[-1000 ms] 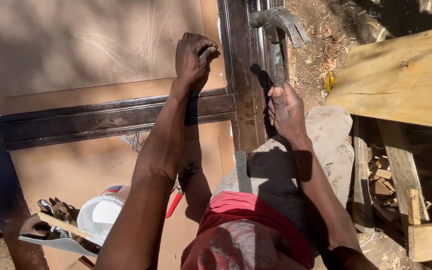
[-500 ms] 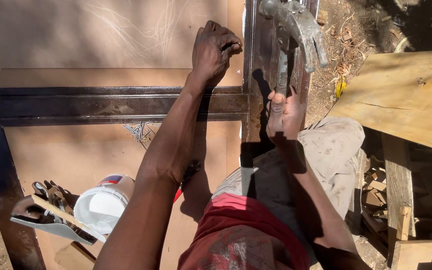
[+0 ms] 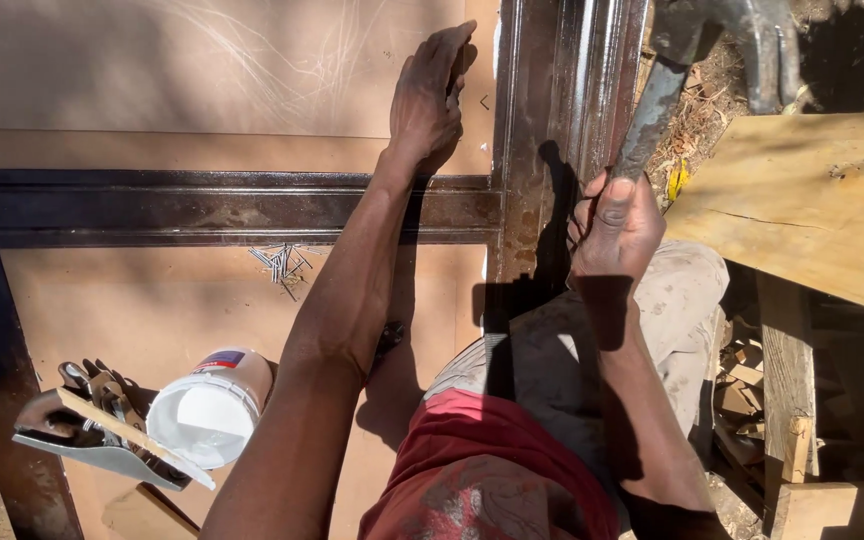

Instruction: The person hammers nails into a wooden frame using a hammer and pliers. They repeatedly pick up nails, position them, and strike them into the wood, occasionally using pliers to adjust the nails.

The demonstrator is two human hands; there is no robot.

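Leftmost, a white plastic bucket (image 3: 214,412) lies on its side on the tan hardboard panel (image 3: 132,310), beside a heap of hand tools (image 3: 102,430). Above it, a small scatter of nails (image 3: 282,262) rests just below the dark metal crossbar (image 3: 232,208) of the door frame. Further along, the left hand (image 3: 432,100) reaches up onto the upper panel beside the upright metal bar (image 3: 552,130), fingers (image 3: 457,50) pinched together near the panel's edge; whether they grip a nail I cannot tell. Right of the upright, the right hand (image 3: 612,225) is clenched around the handle of a claw hammer (image 3: 697,50), its head raised at the top edge. Farthest right lies a pale wooden plank (image 3: 802,200).
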